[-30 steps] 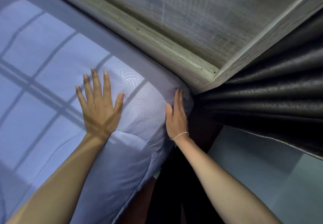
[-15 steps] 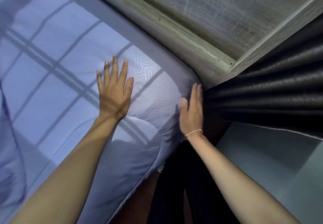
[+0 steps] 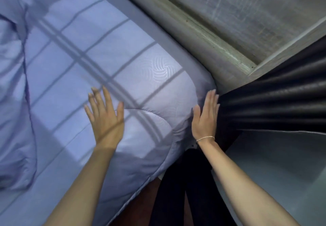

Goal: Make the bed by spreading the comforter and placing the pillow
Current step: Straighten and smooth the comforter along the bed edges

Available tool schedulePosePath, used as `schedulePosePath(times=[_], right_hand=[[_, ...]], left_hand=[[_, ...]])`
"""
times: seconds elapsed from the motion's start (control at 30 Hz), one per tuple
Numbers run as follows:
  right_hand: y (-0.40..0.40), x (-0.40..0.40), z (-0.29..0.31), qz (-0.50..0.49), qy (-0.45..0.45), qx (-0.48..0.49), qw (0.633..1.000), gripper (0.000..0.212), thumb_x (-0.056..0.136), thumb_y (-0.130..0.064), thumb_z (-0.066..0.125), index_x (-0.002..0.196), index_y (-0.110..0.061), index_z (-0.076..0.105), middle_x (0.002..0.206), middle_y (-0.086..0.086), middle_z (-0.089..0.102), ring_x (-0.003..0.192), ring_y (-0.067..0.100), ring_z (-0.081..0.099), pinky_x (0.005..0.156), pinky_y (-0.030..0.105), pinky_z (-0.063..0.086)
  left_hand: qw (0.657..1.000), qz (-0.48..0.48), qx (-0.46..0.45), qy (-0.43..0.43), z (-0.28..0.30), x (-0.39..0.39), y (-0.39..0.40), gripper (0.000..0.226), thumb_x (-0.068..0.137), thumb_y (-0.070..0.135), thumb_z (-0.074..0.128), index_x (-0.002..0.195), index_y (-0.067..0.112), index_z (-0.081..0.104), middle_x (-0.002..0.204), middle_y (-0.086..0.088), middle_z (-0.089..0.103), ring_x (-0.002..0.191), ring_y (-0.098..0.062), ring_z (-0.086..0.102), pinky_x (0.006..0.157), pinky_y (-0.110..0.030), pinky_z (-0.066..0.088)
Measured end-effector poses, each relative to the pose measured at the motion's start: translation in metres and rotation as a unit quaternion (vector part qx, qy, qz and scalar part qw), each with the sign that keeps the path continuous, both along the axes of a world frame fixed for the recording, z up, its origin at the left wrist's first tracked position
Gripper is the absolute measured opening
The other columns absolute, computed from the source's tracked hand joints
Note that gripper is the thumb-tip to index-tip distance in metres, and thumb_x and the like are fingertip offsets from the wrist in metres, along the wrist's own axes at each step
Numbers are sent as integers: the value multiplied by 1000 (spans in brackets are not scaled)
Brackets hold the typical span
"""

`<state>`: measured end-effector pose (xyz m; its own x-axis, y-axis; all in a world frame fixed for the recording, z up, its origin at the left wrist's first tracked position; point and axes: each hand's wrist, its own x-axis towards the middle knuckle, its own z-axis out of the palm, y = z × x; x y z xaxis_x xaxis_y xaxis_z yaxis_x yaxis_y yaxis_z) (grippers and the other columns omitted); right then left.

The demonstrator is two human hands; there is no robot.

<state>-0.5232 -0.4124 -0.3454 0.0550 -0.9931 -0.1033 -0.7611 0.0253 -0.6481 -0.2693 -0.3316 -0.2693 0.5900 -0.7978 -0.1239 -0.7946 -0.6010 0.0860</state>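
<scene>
A pale lilac comforter (image 3: 98, 56) covers the bed, with shadow bars of a window grid across it. Its corner (image 3: 192, 88) lies by the headboard. My left hand (image 3: 104, 114) is flat above the comforter top, fingers spread, slightly blurred. My right hand (image 3: 204, 116) presses flat against the side of the corner, fingers together, a thin bracelet at the wrist. A bunched lilac mass (image 3: 12, 102), pillow or folded cover, lies at the left edge; I cannot tell which.
A grey wooden headboard (image 3: 202, 28) runs along the far edge of the bed. A dark pleated curtain (image 3: 275, 102) hangs right beside my right hand. Grey floor (image 3: 282, 172) shows at the lower right, and dark trouser legs (image 3: 176, 190) stand by the bed's side.
My left hand has drawn back from near the corner toward me across the comforter. My right hand stays against the corner's side. The view has shifted, showing the bunched fabric at the left.
</scene>
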Motion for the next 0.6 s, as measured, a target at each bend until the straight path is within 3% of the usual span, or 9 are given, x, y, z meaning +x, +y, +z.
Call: schedulePosePath(times=[0.13,0.23,0.33,0.47,0.6], right_hand=[[-33,58,54,216,-22,-129,968,57,99,-29,40,148,-5,24,156,14,19,147,29,11,120,46,12],[-70,99,57,297,58,-139,943,57,96,-41,39,146,-15,32,154,16,29,143,35,25,114,54,20],[-89,101,46,280,140,-106,944,63,92,-58,33,147,-26,30,155,9,28,142,32,26,112,59,20],[-86,95,38,205,134,-68,967,69,88,-68,27,148,-36,20,158,0,20,145,31,18,113,59,12],[-86,100,32,189,150,-58,969,70,88,-67,26,149,-35,17,159,0,19,145,31,17,112,63,14]], left_hand=[[998,-51,31,-25,-2,-17,15,74,95,58,12,150,7,13,156,-23,12,145,-36,9,117,-52,7],[996,-86,25,-15,2,-13,16,76,94,62,11,151,12,16,157,-20,11,146,-34,8,118,-49,3],[998,-69,-6,-5,4,6,19,68,93,56,21,149,18,22,158,-12,15,145,-29,15,117,-50,3],[1000,-16,-7,-13,-5,15,31,67,94,52,21,151,21,8,159,-11,3,147,-27,1,117,-53,-2],[999,-15,9,-41,-11,13,29,68,94,51,23,151,18,10,158,-15,8,146,-28,7,117,-52,2]])
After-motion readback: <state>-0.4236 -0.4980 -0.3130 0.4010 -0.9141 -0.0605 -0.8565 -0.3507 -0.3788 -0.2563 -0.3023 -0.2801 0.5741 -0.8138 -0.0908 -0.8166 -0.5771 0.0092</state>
